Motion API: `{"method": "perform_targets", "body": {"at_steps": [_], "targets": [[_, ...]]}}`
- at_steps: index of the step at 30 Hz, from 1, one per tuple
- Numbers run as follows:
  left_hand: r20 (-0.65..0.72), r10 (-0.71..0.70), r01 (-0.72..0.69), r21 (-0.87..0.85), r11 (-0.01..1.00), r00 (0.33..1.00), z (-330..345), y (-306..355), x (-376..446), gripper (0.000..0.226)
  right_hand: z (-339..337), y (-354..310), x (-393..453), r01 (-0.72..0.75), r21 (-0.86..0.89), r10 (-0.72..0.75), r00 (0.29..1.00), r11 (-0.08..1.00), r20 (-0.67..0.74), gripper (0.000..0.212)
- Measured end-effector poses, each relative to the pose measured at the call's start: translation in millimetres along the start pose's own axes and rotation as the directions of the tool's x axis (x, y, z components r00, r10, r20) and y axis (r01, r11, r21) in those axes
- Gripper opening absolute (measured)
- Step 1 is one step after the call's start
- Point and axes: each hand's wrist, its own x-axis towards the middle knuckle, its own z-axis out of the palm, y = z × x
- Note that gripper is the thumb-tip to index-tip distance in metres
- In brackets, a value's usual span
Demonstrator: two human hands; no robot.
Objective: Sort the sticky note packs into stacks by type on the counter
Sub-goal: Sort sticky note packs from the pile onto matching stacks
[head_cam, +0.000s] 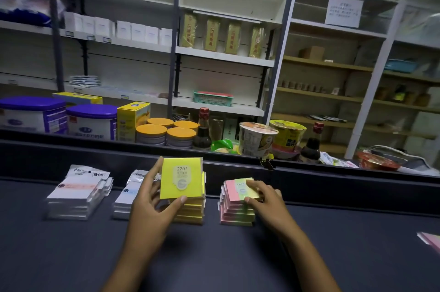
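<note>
Yellow pack marked 2207 (181,178) pinched by left hand (152,203), tilted up above yellow stack (190,212). Right hand (264,199) gripping top pack of pink-green stack (235,206) just beside. Two white-pack stacks (79,193) leftward; bare dark counter (214,256) in front.

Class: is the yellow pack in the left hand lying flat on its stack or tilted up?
Tilted up: the yellow pack faces the camera, pinched by the left hand.

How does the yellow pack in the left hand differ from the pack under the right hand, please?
The yellow pack is plain yellow and tilted up, held in the left hand above the yellow stack. The pink-and-yellow pack is two-coloured and lies flat on the pink stack under the right hand. Both carry a pale label.
</note>
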Motion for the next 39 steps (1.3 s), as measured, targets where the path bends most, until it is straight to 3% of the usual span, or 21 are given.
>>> {"method": "perform_targets", "body": {"at_steps": [9, 16, 21, 28, 34, 39], "targets": [[0.028, -0.015, 0.011, 0.118, 0.993, 1.000, -2, 1, 16, 0.086, -7, -2, -1, 0.042, -0.308, -0.034, 0.999, 0.950, 0.030, 0.043], [0.128, -0.051, 0.015, 0.273, 0.962, 0.990, 2, 9, 39, 0.085, -18, -37, 6, 0.208, -0.487, -0.243, 0.970, 0.848, -0.008, 0.046], [0.169, -0.096, 0.022, 0.394, 0.919, 0.981, 6, -1, 52, 0.087, -17, -61, 14, 0.277, -0.606, -0.284, 0.955, 0.745, 0.087, 0.053], [0.171, -0.159, 0.042, 0.542, 0.839, 0.972, 3, -21, 63, 0.091, -8, -71, 20, 0.280, -0.620, -0.273, 0.956, 0.733, 0.109, 0.058], [0.174, -0.112, -0.044, 0.701, 0.712, 0.978, 1, -28, 66, 0.083, -4, -68, 20, 0.268, -0.594, -0.262, 0.960, 0.758, 0.099, 0.057], [0.178, -0.143, -0.037, 0.741, 0.670, 0.974, -1, -37, 67, 0.078, -3, -64, 20, 0.248, -0.587, -0.245, 0.966, 0.771, 0.085, 0.053]]}}
